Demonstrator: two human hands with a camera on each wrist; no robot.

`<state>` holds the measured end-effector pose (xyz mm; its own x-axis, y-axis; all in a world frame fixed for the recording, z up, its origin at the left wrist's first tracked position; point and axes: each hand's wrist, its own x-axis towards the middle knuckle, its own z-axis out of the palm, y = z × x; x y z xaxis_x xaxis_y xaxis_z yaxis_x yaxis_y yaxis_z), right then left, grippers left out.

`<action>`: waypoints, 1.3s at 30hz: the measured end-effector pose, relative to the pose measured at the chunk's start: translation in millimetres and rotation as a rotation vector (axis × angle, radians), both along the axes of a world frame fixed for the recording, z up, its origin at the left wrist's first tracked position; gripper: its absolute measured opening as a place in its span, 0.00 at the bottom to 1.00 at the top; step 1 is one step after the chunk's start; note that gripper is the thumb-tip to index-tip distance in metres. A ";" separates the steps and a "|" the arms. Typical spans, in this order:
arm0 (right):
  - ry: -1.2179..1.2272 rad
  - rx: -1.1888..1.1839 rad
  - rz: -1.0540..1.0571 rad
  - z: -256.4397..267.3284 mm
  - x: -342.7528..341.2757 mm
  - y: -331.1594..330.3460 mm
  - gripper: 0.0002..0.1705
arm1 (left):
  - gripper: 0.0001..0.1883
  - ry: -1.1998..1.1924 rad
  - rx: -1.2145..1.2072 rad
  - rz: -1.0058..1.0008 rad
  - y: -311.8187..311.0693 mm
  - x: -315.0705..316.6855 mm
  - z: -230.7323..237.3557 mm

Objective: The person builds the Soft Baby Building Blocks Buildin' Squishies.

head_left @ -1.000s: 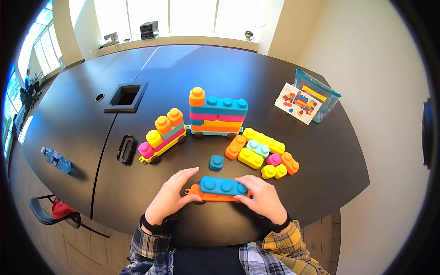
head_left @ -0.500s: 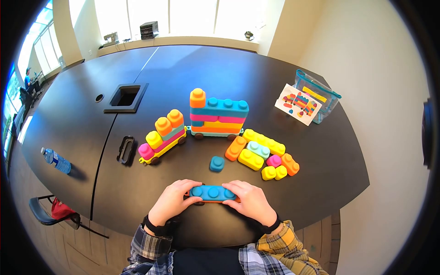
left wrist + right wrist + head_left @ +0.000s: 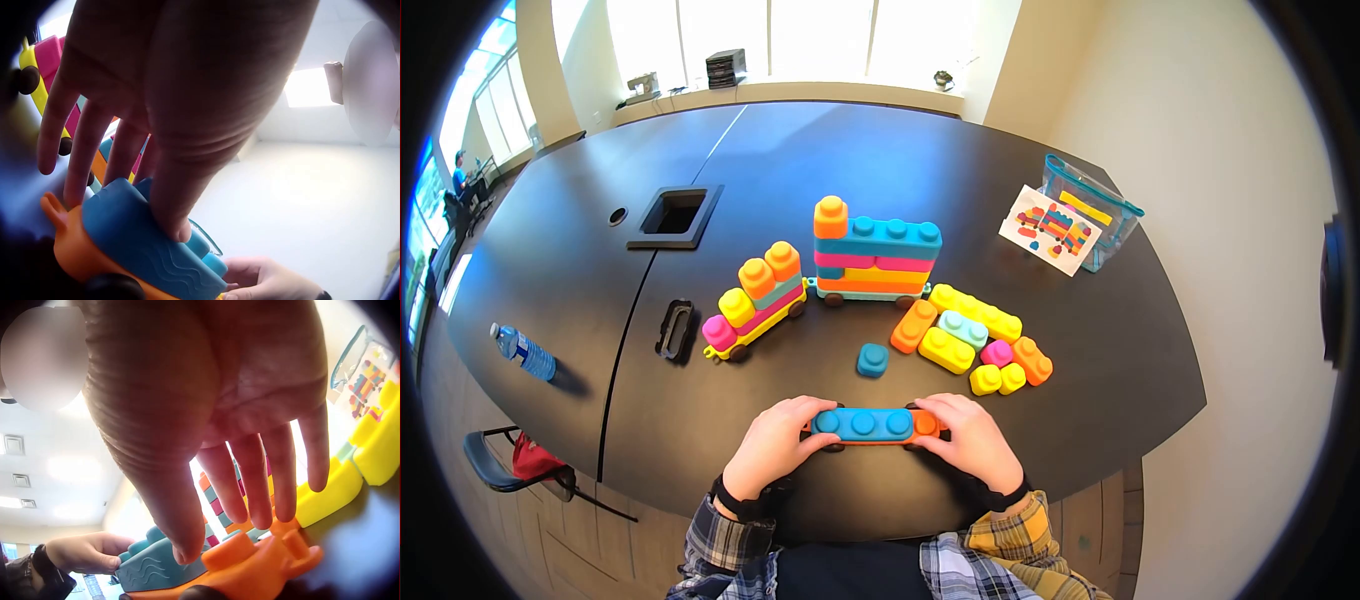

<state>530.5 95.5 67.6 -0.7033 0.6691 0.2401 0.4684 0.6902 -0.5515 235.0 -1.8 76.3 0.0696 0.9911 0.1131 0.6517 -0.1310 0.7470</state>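
A blue building block [image 3: 862, 425] with three studs sits on an orange wheeled base [image 3: 926, 424], one orange stud bare at its right end. My left hand [image 3: 776, 446] grips the block's left end, thumb [image 3: 175, 225] on the near side and fingers along the far side. With its thumb [image 3: 184, 540] at the block's right end and fingers on the far side, my right hand [image 3: 972, 446] pinches it there. A small blue one-stud block [image 3: 872, 360] lies just beyond. Farther back stand a yellow-based wagon [image 3: 757, 315] and a taller block wagon [image 3: 875, 262].
Loose blocks [image 3: 946, 347] in yellow, orange, pink and mint lie to the right. Behind them a picture card [image 3: 1050, 230] leans on a clear zip bag [image 3: 1112, 235]. A black holder [image 3: 674, 330], a water bottle [image 3: 524, 352] and a table cutout [image 3: 674, 212] are left.
The blue block has come down from a tilt onto the orange base and shifted left, lining up with it. Both hands moved in around it; the bare orange stud now shows on the right.
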 end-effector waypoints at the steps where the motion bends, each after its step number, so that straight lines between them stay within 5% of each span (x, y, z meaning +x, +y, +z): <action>1: -0.023 -0.020 -0.049 2.9 4.7 -0.8 0.29 | 0.23 -0.005 0.006 0.003 -0.4 -0.2 -0.8; 12: -0.098 -0.069 -0.105 -1.9 19.4 2.8 0.20 | 0.24 0.066 0.069 -0.021 1.4 1.5 -4.2; 15: 0.021 -0.018 -0.223 3.3 28.7 11.3 0.22 | 0.23 0.056 0.048 -0.020 2.1 0.2 -3.0; 20: -0.131 0.276 -0.451 5.8 45.9 37.6 0.22 | 0.23 0.037 0.046 -0.020 2.9 -0.1 -6.1; 32: -0.114 0.293 -0.398 7.6 46.0 38.6 0.20 | 0.23 0.016 -0.001 -0.006 3.4 1.0 -3.0; 39: 0.060 0.130 -0.059 24.0 16.2 10.6 0.17 | 0.24 0.027 0.027 -0.009 4.6 2.7 -5.6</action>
<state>546.7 106.1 91.6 -0.6455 0.6695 0.3675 0.4794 0.7298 -0.4873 237.7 2.8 70.7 0.0823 0.9871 0.1377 0.6705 -0.1570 0.7251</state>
